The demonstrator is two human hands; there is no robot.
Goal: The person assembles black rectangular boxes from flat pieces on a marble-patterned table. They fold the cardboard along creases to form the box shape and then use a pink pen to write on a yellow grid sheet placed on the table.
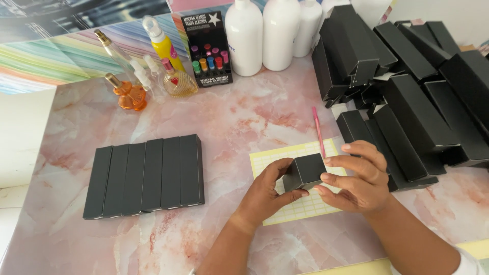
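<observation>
Our grip pinches a small black box [304,171] from both sides: the left hand [265,196] clamps its near end with thumb and fingers, the right hand [356,178] presses its far side. We hold it just above a yellow label sheet [285,158] on the pink marble bench [244,112]. A row of 6 black boxes [145,175] lies to the left, well apart. A heap of black boxes [417,86] sits at right, with a pink pen [318,130] near the sheet.

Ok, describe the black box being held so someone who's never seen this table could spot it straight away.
Start at the pink marble table, then find the yellow sheet near its front edge. Just above it, the left hand and right hand grip one small black box, the only box lifted, apart from the flat row and the pile.
</observation>
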